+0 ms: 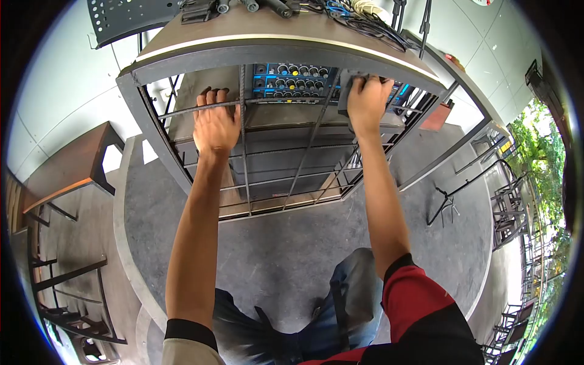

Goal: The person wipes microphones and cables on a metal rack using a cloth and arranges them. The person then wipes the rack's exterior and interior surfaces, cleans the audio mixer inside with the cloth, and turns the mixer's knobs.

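A metal-framed table (286, 48) with a grid of metal bars (308, 143) on its front stands before me. Behind the bars sits audio equipment (292, 82) with blue, yellow and grey knobs. My left hand (217, 121) lies at the left part of the grid, palm down, fingers apart over the shelf, beside a vertical bar. My right hand (368, 103) is at the right of the knobs, its fingers curled at a dark grey piece (344, 91); what its fingertips hold is hidden.
Microphones (250, 6) and coiled cables (371, 27) lie on the tabletop. A black perforated stand (125, 18) is at the upper left. A wooden bench (70, 161) stands left, a microphone stand (449, 198) right. Chairs (511, 213) line the far right.
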`<state>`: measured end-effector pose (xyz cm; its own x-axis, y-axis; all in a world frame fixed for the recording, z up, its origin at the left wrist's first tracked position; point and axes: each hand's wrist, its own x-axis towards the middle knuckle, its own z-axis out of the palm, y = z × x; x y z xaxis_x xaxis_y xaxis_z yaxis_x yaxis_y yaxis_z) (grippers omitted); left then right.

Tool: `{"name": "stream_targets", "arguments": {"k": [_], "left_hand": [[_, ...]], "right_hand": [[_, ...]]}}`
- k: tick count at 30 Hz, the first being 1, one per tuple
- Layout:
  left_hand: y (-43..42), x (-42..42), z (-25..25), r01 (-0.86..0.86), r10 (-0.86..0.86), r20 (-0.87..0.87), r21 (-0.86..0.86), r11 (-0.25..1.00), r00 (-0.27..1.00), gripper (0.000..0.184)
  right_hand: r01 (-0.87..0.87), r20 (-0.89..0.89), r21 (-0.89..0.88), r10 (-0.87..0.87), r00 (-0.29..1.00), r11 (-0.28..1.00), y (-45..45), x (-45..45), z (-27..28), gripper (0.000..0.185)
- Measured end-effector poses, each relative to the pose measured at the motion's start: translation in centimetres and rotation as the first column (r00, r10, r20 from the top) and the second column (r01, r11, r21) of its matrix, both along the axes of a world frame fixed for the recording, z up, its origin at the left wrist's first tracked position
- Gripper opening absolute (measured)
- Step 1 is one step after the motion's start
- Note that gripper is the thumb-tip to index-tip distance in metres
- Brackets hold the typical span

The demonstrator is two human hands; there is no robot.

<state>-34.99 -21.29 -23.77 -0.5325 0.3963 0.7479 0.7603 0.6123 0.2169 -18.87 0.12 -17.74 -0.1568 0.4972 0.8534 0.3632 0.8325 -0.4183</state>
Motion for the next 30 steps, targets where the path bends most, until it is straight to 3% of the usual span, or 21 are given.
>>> {"name": "stream_targets", "arguments": {"k": [1,3,8,10,14,18,21,23,26,30], "left_hand": [[0.0,0.0,0.0,0.0,0.0,0.001,-0.001,1.0,1.0,0.037],[0.1,-0.1,0.0,-0.014,0.014,-0.016,-0.017,1.0,1.0,0.036],[0.1,-0.3,-0.1,-0.007,0.007,-0.04,0.01,1.0,0.999,0.036],[0.0,-0.2,-0.2,0.004,-0.004,-0.024,0.009,1.0,1.0,0.036],[0.1,-0.1,-0.2,0.005,-0.004,-0.045,0.034,0.999,0.999,0.036],[0.1,-0.1,-0.2,0.003,-0.003,-0.017,0.016,1.0,1.0,0.039],[-0.1,-0.2,-0.1,-0.005,0.004,0.009,0.02,1.0,1.0,0.042],[-0.1,-0.1,0.1,0.0,-0.002,0.067,0.02,1.0,0.998,0.043],[-0.1,-0.2,0.2,0.001,-0.002,0.059,0.02,1.0,0.998,0.044],[-0.2,-0.2,0.0,0.003,-0.004,0.028,0.037,0.999,1.0,0.044]], "right_hand": [[0.0,0.001,-0.001,0.0,1.0,1.0,-0.6,-0.1,0.2,0.022],[0.118,-0.044,0.179,-0.111,0.993,0.977,-1.6,-0.1,0.5,0.022],[0.037,-0.174,0.167,-0.007,0.985,0.985,-1.6,-0.8,-0.9,0.018],[-0.03,0.008,0.239,0.029,1.0,0.97,-1.5,-0.5,-0.7,0.013],[-0.115,0.088,0.238,0.097,0.991,0.965,-2.0,0.4,-0.1,0.02],[-0.055,0.222,0.296,-0.013,0.975,0.954,-0.7,1.9,1.1,0.022],[0.022,0.16,0.359,-0.085,0.983,0.933,-0.5,1.9,1.1,0.021],[0.128,0.106,0.316,-0.169,0.98,0.94,-0.2,1.9,0.7,0.018],[0.266,0.187,0.186,-0.3,0.935,0.946,0.2,3.3,-0.1,0.019],[0.165,0.043,0.124,-0.171,0.984,0.979,0.7,6.4,-0.1,0.019]]}}
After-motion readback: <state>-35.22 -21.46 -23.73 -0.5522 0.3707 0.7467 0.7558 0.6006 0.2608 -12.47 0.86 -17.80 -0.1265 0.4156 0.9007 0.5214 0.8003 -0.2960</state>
